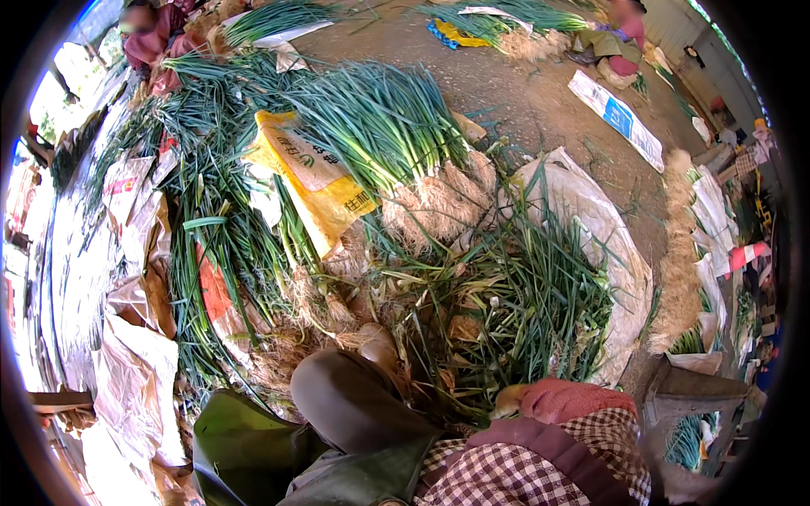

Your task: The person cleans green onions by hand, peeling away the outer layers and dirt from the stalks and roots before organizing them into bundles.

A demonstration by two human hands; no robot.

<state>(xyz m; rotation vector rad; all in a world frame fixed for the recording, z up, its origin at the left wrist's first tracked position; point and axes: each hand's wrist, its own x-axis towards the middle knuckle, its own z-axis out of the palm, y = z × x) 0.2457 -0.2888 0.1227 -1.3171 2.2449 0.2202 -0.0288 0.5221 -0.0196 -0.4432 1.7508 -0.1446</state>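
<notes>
At the lower edge, nearest of all, are the person's own clothes: a dark green apron (245, 443), a grey-brown trouser knee (342, 396) which is bent up, and a brown-and-white checked sleeve (515, 472) on the right side. From a reddish cuff (569, 396) a small part of the right hand (508, 401) comes out, at the near border of a heap of loose green leaves (523, 312); its fingers are mostly hidden, so I cannot tell if they are closed on something. The left hand is not in view, and therefore I cannot tell its state, nor whether the hands are together or apart. The loose leaves, with some yellowed pieces among them, lie in front of the person, partly over a whitish sack (612, 253) which is spread at the right. To the left of them, pale tangled roots (274, 358) lie near the knee, and a larger heap of green onions (224, 169) reaches away along the left side. A little farther, a thick stack of green onions (380, 126) lies with its root ends (447, 202) toward the person, and a yellow-and-white bag (312, 181) is just beside it at the left. Farther on the brown ground is a white-and-blue sack (620, 121). At the far end, two other people sit near more green onions, one at the upper left and one at the upper right.
</notes>
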